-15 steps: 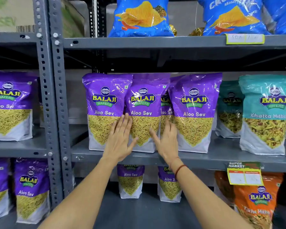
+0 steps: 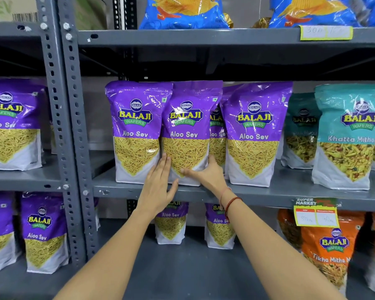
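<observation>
Both hands meet at the middle Aloo Sev pouch. The left hand lies flat, fingers straight, against its left edge. The right hand grips its right edge, thumb across the front, fingertips hidden behind. It stands upright on the grey shelf, between the left pouch and the right pouch. A rear pouch is mostly covered.

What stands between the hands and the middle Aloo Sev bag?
Nothing visible. The left hand touches the middle Aloo Sev bag at its left edge; the right hand holds its right edge, thumb in front.
</observation>
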A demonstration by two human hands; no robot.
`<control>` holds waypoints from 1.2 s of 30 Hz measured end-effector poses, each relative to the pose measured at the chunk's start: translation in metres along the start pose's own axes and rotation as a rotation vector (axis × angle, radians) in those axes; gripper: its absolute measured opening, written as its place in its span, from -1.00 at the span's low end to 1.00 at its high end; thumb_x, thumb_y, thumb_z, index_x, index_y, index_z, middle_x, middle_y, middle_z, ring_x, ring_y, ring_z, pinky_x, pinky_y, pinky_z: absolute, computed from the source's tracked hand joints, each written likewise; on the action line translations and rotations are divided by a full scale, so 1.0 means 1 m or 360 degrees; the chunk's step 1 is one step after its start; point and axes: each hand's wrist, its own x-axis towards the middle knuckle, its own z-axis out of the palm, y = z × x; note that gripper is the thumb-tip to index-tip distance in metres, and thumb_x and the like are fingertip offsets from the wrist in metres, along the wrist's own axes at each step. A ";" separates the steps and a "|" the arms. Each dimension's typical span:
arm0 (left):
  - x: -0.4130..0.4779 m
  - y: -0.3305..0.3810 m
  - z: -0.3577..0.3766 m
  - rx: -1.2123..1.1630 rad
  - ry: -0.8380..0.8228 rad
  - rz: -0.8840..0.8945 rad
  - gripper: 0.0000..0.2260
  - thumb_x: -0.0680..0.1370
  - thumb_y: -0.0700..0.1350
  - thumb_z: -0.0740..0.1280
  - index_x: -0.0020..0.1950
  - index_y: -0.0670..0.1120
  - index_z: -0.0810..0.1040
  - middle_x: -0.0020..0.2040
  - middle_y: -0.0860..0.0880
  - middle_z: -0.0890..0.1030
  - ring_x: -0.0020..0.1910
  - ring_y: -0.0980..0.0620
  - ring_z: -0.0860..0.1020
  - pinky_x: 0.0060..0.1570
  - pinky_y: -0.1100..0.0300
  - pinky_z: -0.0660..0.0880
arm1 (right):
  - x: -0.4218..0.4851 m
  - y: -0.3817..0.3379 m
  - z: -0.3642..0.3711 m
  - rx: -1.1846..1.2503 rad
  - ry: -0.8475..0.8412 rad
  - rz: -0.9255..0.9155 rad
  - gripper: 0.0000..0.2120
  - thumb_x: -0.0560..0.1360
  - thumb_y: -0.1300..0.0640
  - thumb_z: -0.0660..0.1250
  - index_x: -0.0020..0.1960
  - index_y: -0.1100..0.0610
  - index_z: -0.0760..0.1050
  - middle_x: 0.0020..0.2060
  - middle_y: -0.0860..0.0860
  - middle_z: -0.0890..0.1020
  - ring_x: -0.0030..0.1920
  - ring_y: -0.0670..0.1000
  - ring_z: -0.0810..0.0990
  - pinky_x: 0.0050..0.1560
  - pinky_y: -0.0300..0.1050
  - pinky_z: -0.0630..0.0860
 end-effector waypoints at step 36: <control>-0.033 0.067 -0.054 -0.1870 -0.0380 -0.0560 -0.31 0.13 0.06 0.55 0.23 0.12 0.41 0.11 0.17 0.61 0.12 0.21 0.57 0.02 0.36 0.48 | -0.120 0.050 -0.064 0.0670 0.0137 -0.0177 -0.43 0.15 0.15 0.62 0.07 -0.13 0.48 -0.11 -0.12 0.73 -0.01 -0.12 0.69 -0.01 -0.16 0.59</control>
